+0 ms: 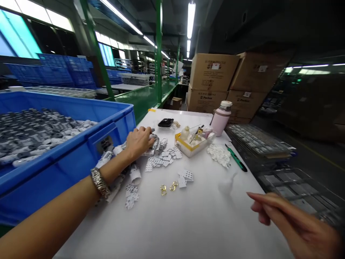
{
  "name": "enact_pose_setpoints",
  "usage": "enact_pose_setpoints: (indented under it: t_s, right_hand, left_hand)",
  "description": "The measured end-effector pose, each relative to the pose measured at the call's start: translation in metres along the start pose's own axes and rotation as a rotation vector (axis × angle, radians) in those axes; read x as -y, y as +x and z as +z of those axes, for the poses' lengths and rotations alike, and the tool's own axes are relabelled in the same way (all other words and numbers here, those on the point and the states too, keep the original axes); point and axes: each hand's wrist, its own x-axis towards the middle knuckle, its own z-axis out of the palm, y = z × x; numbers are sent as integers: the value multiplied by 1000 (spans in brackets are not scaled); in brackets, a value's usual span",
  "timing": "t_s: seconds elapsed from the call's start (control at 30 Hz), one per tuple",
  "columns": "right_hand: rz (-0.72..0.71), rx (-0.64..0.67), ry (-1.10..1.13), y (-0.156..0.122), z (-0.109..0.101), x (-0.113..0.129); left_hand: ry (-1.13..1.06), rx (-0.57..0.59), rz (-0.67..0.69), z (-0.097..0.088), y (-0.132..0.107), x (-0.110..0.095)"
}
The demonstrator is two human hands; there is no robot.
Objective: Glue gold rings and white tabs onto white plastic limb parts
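Note:
My left hand, with a metal bracelet at its wrist, reaches over a heap of grey-and-white patterned rolls on the white table. Its fingers curl down on one roll, partly hidden beneath them. My right hand hangs over the table's right side, slightly blurred, fingers drawn together with nothing visible in them. A translucent white bottle with a thin spout, also blurred, is to its left. Gold rings lie mid-table by small white cards with dark dots. More such cards lie scattered beside the rolls.
A blue crate full of similar rolls stands left. Farther back are a yellow-rimmed tray of small bottles, a pink flask and a black dish. Crumpled tissue and a green cutter lie right.

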Motion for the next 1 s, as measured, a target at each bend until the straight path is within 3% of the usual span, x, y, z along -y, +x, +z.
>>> enact_pose_setpoints:
  t_s: [0.17, 0.27, 0.43, 0.57, 0.7, 0.73, 0.8, 0.87, 0.9, 1.0]
  right_hand:
    - [174, 165, -21, 18, 6, -26]
    - [208, 216, -70, 30, 12, -34]
    - [136, 301, -156, 39, 28, -36]
    - [45, 329, -177, 42, 38, -44]
    - [178, 293, 37, 39, 40, -39]
    - [229, 293, 125, 36, 39, -34]
    - [317, 284, 293, 30, 39, -18]
    - [406, 259, 455, 23, 42, 1]
    - [446, 245, 543, 19, 45, 10]
    - [485, 197, 800, 13, 54, 30]
  left_hand:
    - [-114, -21, 69, -3, -3, -10]
    - [-243, -25, 59, -8, -3, -9]
    - [-527, -34, -27, -42, -22, -16]
    - [-846, 56, -179, -66, -64, -28]
    - [-1282, 384, -302, -58, -132, -47]
    - [-1416, 481, -371, -53, -149, -53]
    - [-1802, 625, -689, -45, -174, -67]
    - [-1988, 622, -912, -41, -188, -79]
    - [-2023, 596, -961, -40, -192, -84]
    - [-2067, 559, -955, -38, -195, -94]
